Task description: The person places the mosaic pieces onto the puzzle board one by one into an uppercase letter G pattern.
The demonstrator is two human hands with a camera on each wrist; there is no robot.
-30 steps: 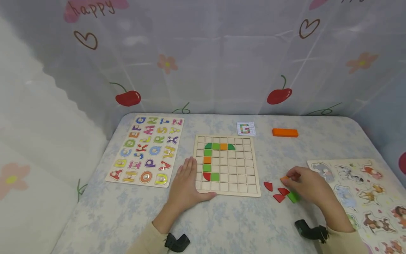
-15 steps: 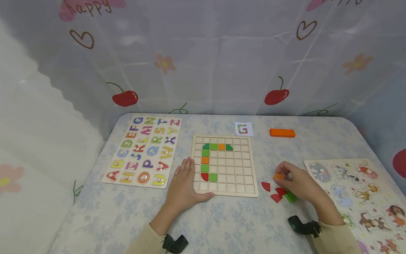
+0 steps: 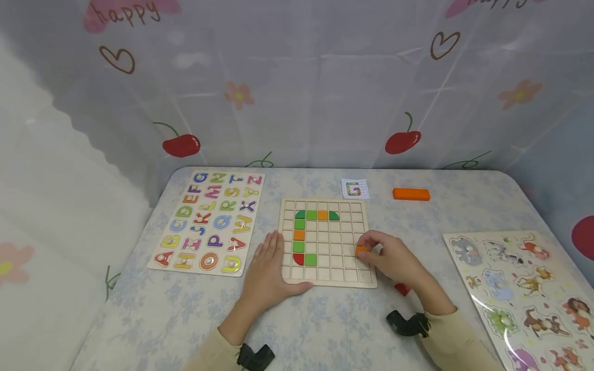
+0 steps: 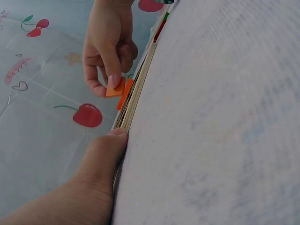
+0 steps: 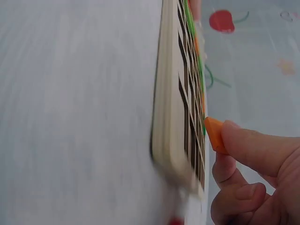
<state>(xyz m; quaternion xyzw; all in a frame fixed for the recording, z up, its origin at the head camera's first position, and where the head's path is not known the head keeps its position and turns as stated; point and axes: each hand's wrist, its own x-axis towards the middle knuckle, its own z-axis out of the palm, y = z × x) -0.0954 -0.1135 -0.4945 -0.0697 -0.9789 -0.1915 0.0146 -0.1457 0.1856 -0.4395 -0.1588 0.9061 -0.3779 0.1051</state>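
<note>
To the left of the left fingers lies a letter board (image 3: 197,271) on the tabletop (image 3: 167,309), just beside but apart from them. The left hand (image 3: 264,275) rests against the grid board (image 3: 329,250): its fingers are straight and close together along the left edge, with the thumb stretched out at the near edge. Just right of these fingers, green, orange and red pieces (image 3: 299,235) sit in the grid cells. Beyond the right fingers, past the grid board's far edge, is a picture card (image 3: 356,189).

The right hand (image 3: 392,257) pinches an orange piece (image 3: 361,250) between thumb and fingers, over the right part of the grid board; the left wrist view shows it held above the surface. Farther from these fingers and to their right is an orange bar (image 3: 411,194); a red piece (image 3: 402,289) shows partly under the right wrist, and an animal board (image 3: 489,265) lies well off to the right.

The pinch takes in only a small piece, so it could slip or twist if the grip loosens. Lowered off-square, it might catch on a cell ridge. A low wrist could sweep the red piece aside, and slack left fingers could let the board slide.
</note>
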